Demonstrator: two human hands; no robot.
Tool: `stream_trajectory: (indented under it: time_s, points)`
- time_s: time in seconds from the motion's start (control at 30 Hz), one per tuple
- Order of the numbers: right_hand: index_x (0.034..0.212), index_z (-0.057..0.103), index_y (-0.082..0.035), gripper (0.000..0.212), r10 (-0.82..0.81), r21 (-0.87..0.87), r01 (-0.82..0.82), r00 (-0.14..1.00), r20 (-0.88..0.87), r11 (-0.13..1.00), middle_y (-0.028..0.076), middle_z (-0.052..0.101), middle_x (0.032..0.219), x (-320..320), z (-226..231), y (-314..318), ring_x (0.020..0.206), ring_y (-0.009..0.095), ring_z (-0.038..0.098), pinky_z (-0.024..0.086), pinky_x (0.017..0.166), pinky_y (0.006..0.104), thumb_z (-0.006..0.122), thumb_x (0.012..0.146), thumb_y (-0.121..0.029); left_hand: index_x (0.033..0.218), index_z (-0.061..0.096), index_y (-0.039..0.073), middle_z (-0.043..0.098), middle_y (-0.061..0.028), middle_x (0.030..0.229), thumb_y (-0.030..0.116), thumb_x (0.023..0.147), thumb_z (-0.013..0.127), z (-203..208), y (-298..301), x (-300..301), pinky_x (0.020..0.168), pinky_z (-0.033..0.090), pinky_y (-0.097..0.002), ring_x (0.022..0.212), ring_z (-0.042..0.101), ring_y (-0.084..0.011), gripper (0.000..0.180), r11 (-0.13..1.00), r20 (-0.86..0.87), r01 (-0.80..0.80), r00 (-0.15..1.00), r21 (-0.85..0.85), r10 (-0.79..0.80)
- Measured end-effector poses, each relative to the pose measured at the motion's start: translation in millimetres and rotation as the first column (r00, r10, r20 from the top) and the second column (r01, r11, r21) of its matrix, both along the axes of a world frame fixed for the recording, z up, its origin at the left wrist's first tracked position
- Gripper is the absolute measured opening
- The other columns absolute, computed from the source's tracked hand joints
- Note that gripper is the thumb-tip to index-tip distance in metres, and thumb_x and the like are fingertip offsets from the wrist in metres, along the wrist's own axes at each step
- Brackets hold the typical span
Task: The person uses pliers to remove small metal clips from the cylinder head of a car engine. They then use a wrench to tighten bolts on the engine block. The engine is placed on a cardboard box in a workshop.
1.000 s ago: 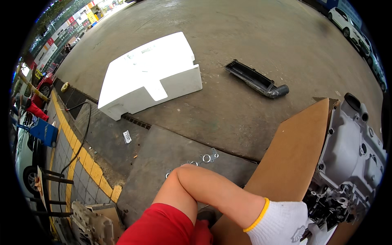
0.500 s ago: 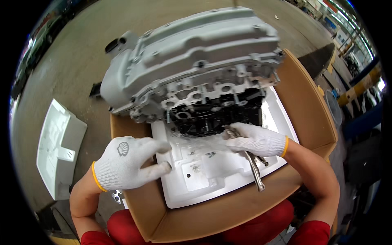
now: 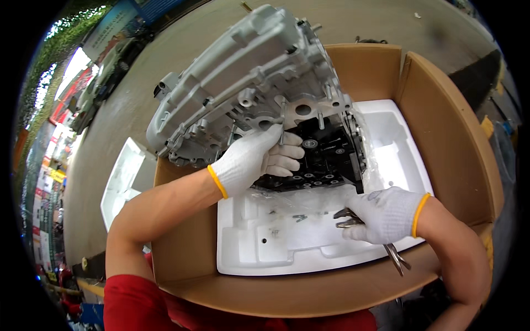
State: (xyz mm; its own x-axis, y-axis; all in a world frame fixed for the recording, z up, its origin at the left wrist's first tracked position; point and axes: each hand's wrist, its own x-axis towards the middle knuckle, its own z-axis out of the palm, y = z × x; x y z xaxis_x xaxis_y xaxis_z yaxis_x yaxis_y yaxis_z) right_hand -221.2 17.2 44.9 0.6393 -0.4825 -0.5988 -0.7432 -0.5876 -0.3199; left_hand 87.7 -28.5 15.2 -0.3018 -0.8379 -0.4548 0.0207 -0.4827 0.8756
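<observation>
A grey and black engine (image 3: pixel 243 71) stands tilted in an open cardboard box, partly on a white foam tray (image 3: pixel 309 251). My left hand (image 3: pixel 262 154), in a white knitted glove with a yellow cuff, is raised to the engine's port side. Its fingers are curled, and a thin metal stud (image 3: pixel 282 129) sits between the thumb and fingers. My right hand (image 3: pixel 383 215), gloved alike, is closed around metal pliers (image 3: pixel 396 259) above the tray's right part. The jaws point left and the handles stick out below the palm.
The cardboard box (image 3: pixel 458 127) walls surround the tray. Several loose small studs (image 3: pixel 300 218) lie on the foam, and clear plastic film (image 3: pixel 326 199) bunches under the engine. Another white foam piece (image 3: pixel 124 176) is on the floor at left. Parked vehicles (image 3: pixel 113 71) stand farther off.
My left hand has moved from above the tray's left edge up to a stud on the engine. My right hand has drawn away from the engine with the pliers. The view has turned.
</observation>
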Motion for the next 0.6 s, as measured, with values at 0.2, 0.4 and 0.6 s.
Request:
stream_trajectory:
  time_s: [0.2, 0.4, 0.6]
  points:
    - [0.108, 0.065, 0.008, 0.038, 0.187, -0.287, -0.116, 0.954, 0.234, 0.951, 0.022, 0.079, 0.095, -20.6, -8.6, 3.2, 0.084, 0.039, 0.079, 0.062, 0.073, 0.0498, 0.059, 0.103, -0.03, 0.123, 0.067, 0.001, 0.072, -0.0114, 0.1, 0.038, 0.121, 0.043, -11.0, 7.7, -9.4, 0.082, 0.06, -0.0401, 0.085, 0.072, -0.0262, 0.044, 0.992, -0.194, -0.128, 0.973, 0.009, 0.127]
    - [0.106, 0.065, 0.001, 0.041, 0.228, -0.28, -0.145, 0.929, 0.291, 0.949, 0.02, 0.077, 0.09, -24.5, -6.9, 9.4, 0.082, 0.042, 0.076, 0.059, 0.077, 0.0541, 0.06, 0.105, -0.039, 0.092, 0.065, 0.011, 0.044, 0.0021, 0.065, 0.037, 0.119, 0.05, 6.3, 8.5, -25.6, 0.062, 0.04, -0.0328, 0.059, 0.044, -0.0175, 0.041, 0.975, 0.095, -0.206, 0.972, -0.082, 0.214]
    - [0.111, 0.074, 0.003, 0.032, 0.138, -0.237, -0.073, 0.953, 0.269, 0.969, 0.023, 0.08, 0.106, -25.1, -0.5, 3.6, 0.096, 0.04, 0.079, 0.062, 0.086, 0.0507, 0.062, 0.099, -0.024, 0.089, 0.064, 0.01, 0.045, 0.0025, 0.062, 0.036, 0.116, 0.057, 14.1, 5.9, -34.7, 0.061, 0.041, -0.0312, 0.058, 0.046, -0.0155, 0.038, 0.974, 0.308, -0.195, 0.925, -0.116, 0.222]
